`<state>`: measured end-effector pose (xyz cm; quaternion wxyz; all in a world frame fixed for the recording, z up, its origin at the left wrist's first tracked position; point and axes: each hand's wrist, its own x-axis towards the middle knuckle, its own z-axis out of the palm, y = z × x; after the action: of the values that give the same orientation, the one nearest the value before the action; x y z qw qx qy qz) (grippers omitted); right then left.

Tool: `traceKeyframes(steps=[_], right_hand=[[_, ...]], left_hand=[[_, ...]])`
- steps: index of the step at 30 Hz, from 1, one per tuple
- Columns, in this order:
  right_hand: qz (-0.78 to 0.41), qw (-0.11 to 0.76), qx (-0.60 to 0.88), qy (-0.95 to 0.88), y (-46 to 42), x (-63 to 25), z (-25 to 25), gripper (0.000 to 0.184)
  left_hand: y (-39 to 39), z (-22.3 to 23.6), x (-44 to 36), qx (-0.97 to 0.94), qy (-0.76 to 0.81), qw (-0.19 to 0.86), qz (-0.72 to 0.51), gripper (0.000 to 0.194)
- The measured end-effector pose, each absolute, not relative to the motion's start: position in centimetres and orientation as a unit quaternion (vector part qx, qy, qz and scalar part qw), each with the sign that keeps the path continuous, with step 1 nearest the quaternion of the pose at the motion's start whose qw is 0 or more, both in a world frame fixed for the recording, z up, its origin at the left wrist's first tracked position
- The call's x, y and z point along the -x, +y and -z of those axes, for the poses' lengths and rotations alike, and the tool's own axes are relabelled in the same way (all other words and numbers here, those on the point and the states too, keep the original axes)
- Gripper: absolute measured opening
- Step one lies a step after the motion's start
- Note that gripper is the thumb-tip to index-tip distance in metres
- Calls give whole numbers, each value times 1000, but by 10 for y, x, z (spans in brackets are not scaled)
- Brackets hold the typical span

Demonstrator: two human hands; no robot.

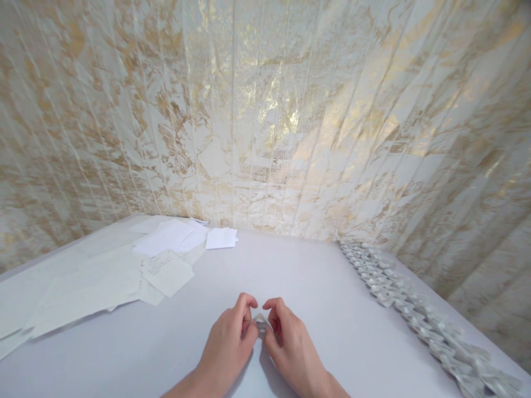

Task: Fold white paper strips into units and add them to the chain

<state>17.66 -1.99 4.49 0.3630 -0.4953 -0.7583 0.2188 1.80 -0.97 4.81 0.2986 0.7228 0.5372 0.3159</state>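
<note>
Between my two hands, a small piece of folded paper [261, 325] with a pointed top is held just above the white table [274, 271]. My left hand [232, 331] pinches its left side between thumb and fingers. On the other side, my right hand [290, 337] grips the right edge, its fingers curled in the same way. Both thumbs press on the near face, and the fingertips hide part of the paper's edges.
Loose sheets of paper [95, 276] spread over the table's left side. A small stack of white paper [220, 238] lies near the back edge. Rows of folded paper pieces [394, 293] run along the right edge. A gold-patterned curtain [265, 110] hangs behind the table.
</note>
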Motion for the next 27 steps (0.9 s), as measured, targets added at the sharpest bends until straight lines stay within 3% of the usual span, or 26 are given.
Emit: traceKeyframes(steps=[9, 17, 27], right_hand=[[-232, 352, 515, -747, -18, -177, -45, 36], [-123, 289, 535, -785, -14, -181, -39, 37], [-81, 319, 485, -810, -14, -181, -48, 30]], left_hand=[[-12, -47, -18, -761, 555, 223, -252, 28], [-14, -54, -21, -777, 556, 186, -230, 27], [-16, -61, -23, -778, 559, 186, -220, 26]])
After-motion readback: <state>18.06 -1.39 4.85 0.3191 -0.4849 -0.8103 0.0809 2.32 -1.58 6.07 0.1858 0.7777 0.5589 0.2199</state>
